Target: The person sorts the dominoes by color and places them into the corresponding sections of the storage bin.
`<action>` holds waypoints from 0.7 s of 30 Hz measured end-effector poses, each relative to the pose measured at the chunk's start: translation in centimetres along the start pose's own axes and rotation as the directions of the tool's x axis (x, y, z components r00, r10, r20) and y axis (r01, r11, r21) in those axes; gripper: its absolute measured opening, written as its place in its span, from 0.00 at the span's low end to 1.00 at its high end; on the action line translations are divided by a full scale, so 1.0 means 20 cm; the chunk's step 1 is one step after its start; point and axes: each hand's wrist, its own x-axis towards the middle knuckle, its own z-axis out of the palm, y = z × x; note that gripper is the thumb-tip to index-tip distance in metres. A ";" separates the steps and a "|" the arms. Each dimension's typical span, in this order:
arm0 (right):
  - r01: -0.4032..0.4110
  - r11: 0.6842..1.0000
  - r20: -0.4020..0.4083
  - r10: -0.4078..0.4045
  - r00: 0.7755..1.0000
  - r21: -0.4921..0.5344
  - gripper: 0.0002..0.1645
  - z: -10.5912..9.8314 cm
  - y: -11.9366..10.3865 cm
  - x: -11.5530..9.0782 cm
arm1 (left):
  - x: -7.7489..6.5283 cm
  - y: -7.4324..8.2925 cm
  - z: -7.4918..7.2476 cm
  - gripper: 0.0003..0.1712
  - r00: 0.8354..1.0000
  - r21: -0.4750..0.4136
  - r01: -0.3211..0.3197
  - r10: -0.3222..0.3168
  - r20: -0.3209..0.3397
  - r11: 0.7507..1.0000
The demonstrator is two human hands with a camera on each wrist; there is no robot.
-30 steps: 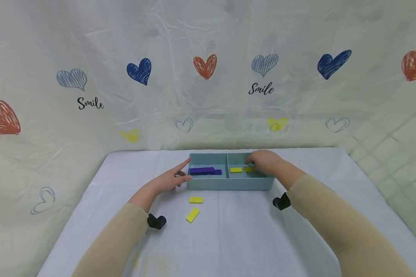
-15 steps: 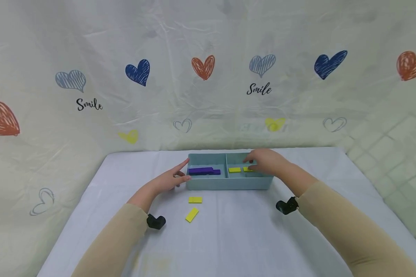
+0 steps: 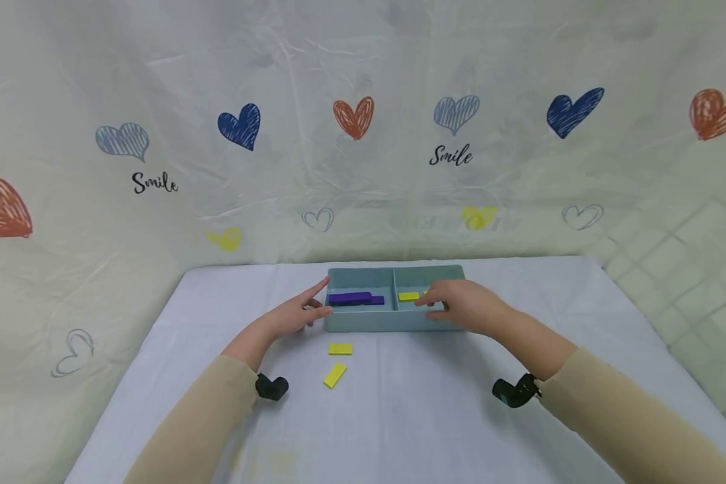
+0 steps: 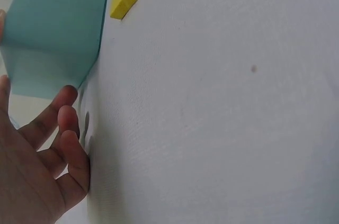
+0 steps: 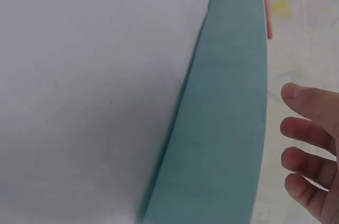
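Observation:
A blue-green two-compartment box (image 3: 363, 323) stands near the table's back edge. Its left compartment holds dark purple blocks (image 3: 349, 298); one flat yellow block (image 3: 409, 296) lies in the right one, with a second mostly hidden behind my right hand. My left hand (image 3: 290, 316) is at the box's left end, index finger and thumb stretched against it and the other fingers loosely bent. Over the right compartment's front wall hovers my right hand (image 3: 468, 306), its fingers relaxed and holding nothing. In the right wrist view, the fingers (image 5: 307, 163) are apart above the box.
Two more yellow blocks lie on the white tablecloth in front of the box: one straight (image 3: 341, 349), one slanted (image 3: 335, 375). Behind the table hangs a pale sheet (image 3: 363, 202) printed with hearts. Each wrist wears a black camera.
My right hand first reached down at a yellow block in the right compartment, then loosened its fingers and drew back toward the box's front wall. The left hand stays put.

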 end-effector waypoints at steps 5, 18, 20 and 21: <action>0.043 0.999 0.009 -0.044 0.999 0.028 0.16 0.04 -0.04 -0.02 | 0.00 0.00 0.00 0.43 1.000 0.000 0.002 -0.002 -0.003 1.000; 0.093 0.994 0.096 -0.098 0.990 0.059 0.14 0.15 -0.17 0.05 | 0.01 0.00 0.01 0.44 1.000 -0.001 -0.002 0.002 -0.002 1.000; 0.100 0.993 0.117 -0.108 0.987 0.066 0.14 0.18 -0.19 0.07 | 0.01 -0.01 0.00 0.44 1.000 -0.002 -0.002 0.002 -0.001 1.000; 0.102 0.992 0.129 -0.111 0.986 0.072 0.15 0.20 -0.20 0.09 | 0.01 -0.01 0.00 0.44 1.000 -0.004 -0.002 0.002 -0.001 1.000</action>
